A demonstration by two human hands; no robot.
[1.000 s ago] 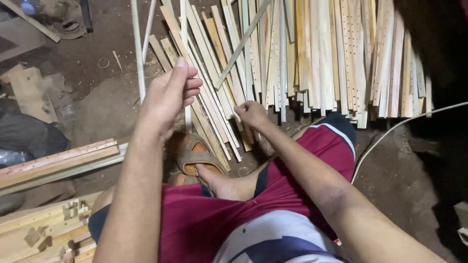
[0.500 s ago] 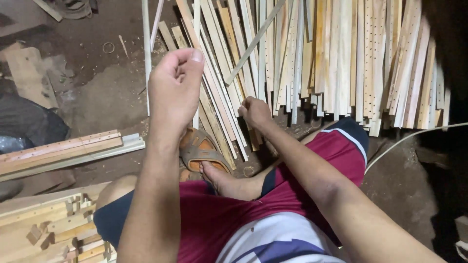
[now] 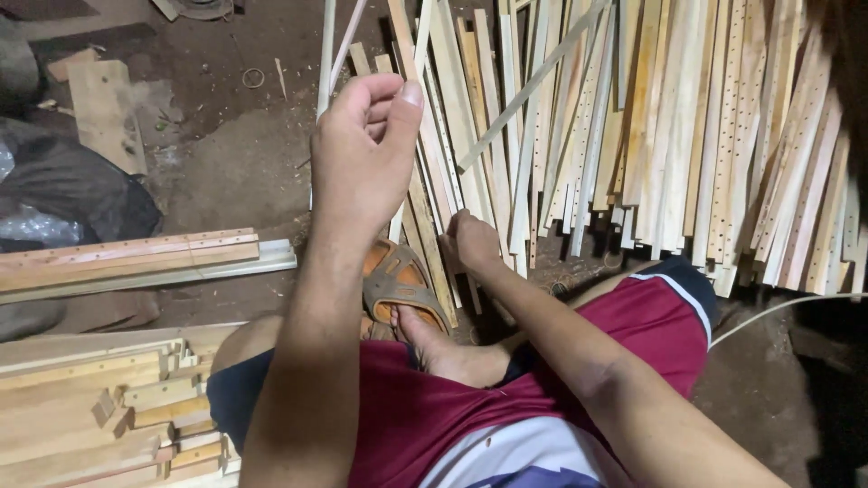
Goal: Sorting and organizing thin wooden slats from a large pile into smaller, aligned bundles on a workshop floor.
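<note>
Head view — left hand (image 3: 362,154) clenched round thin slat (image 3: 324,54); right hand (image 3: 472,242) grasping slat pile (image 3: 687,136) — sandal (image 3: 402,282) between.

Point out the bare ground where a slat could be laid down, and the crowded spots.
Bare dirt floor lies left of the left hand, bordered by the flat board, the black plastic bag and the bundled slats. Another dark patch sits by the white cable. Crowded: the slat pile at the right hand, and the stacked offcuts.

Dirt floor (image 3: 226,163), heap of drilled wooden slats (image 3: 687,136), stacked boards (image 3: 127,258), sandal (image 3: 398,285)
</note>
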